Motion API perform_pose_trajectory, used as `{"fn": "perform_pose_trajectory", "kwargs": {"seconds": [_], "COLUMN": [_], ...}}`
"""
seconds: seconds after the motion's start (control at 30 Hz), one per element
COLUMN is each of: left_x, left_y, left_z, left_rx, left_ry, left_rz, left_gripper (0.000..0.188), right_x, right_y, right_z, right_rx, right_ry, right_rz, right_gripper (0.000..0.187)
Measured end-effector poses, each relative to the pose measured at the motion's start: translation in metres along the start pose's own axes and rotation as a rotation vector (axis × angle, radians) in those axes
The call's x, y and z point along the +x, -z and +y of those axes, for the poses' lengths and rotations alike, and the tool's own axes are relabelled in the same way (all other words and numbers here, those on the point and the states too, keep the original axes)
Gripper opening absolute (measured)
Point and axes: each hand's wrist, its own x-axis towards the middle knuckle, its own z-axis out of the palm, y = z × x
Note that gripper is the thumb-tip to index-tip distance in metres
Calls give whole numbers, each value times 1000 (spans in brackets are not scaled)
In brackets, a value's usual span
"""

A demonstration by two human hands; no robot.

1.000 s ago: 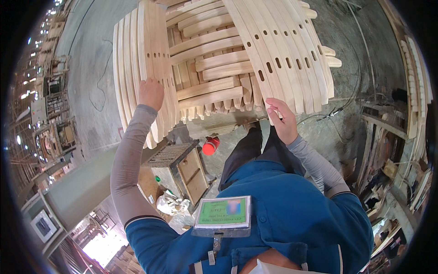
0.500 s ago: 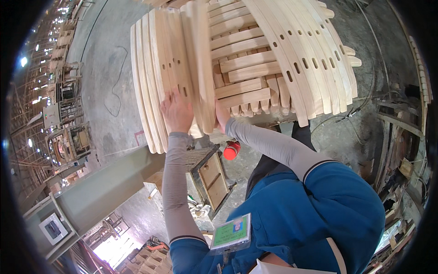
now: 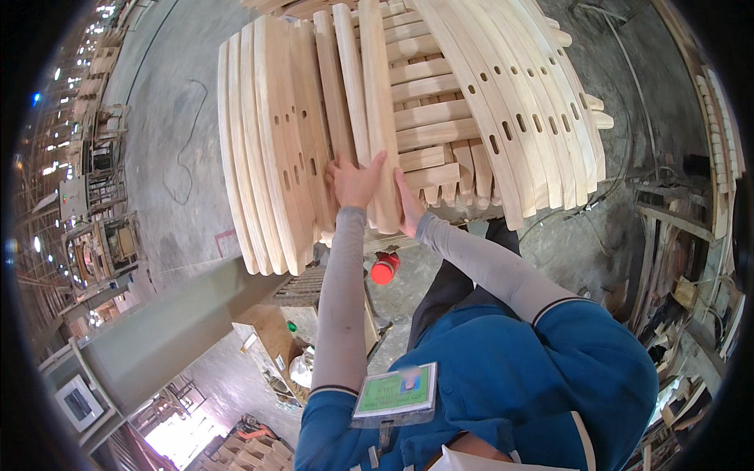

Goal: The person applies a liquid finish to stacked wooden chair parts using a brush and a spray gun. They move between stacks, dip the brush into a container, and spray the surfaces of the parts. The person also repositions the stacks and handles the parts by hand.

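Left hand (image 3: pixel 356 185), fingers spread, and right hand (image 3: pixel 411 210), finger state unclear, touch likely stiff wooden slats (image 3: pixel 380 102); grip ends nearest the red cylinder (image 3: pixel 384 269).

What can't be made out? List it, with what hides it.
In the head view:
Slotted boards at right: far ends cut off by the upper edge.
Left hand: palm hidden by its own back.
Board beside the right hand: underside hidden by its upper face.
Badge: lettering too small, blurred.
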Motion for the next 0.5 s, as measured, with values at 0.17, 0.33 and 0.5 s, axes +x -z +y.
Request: {"fn": "perform_pose_trajectory", "kwargs": {"seconds": [0.17,0.33,0.5], "left_x": [17,23,0], "left_y": [-13,-37,-54], "left_z": [17,49,94], "left_rx": [-230,-307,-249], "left_ry": [-50,-103,-86], "left_rz": [-18,54,-18], "left_gripper": [110,114,115], "right_x": [-16,-28,-51], "right_y": [35,63,92], "right_z": [-26,-47,-71], "right_rx": [-111,-33,93], "right_ry": [-38,-72,-116], "right_rz": [25,-81,-164], "right_gripper": [67,64,57]}}
